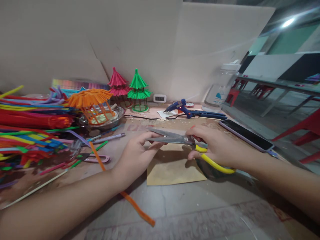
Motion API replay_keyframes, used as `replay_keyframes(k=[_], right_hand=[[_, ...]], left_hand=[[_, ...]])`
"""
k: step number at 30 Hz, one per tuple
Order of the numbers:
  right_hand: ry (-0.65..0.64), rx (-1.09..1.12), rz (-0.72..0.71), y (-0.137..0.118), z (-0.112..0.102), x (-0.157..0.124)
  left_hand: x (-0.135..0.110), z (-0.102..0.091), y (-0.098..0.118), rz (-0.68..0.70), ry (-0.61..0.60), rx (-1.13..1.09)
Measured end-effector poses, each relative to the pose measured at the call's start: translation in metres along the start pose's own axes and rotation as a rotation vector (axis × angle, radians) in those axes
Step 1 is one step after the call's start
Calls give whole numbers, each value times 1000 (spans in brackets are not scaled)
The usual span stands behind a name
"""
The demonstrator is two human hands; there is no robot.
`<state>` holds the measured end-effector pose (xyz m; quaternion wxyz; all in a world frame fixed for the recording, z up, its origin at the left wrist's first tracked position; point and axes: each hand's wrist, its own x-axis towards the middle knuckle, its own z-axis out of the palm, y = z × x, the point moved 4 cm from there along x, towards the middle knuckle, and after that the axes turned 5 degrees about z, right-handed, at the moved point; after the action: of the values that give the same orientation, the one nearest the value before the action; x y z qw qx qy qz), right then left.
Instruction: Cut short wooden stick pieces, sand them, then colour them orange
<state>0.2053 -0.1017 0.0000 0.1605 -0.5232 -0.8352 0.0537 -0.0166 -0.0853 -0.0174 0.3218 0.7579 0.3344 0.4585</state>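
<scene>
My right hand [212,141] grips a pair of scissors [175,140] with yellow handles, holding them near the pivot. The blades are parted and point left across the fingers of my left hand [137,151]. Those fingers are closed in a pinch close to the blades; whatever they hold is too small and hidden to make out. Below both hands lies a tan sheet of card or paper [175,170]. An orange pipe cleaner [137,206] runs under my left forearm on the table.
On the left are bundled pipe cleaners [32,120], a pink cutter [97,158] and an orange-roofed model [92,103] over a metal bowl [120,115]. Behind stand red [117,83] and green [138,90] models, a blue glue gun [178,106], a bottle [220,88] and a phone [246,135].
</scene>
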Motion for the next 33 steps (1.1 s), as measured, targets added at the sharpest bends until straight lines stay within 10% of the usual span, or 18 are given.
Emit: replay_keyframes(k=[33], right_hand=[[-51, -34, -87, -1, 0, -1]], left_hand=[[-4, 1, -3, -76, -12, -92]])
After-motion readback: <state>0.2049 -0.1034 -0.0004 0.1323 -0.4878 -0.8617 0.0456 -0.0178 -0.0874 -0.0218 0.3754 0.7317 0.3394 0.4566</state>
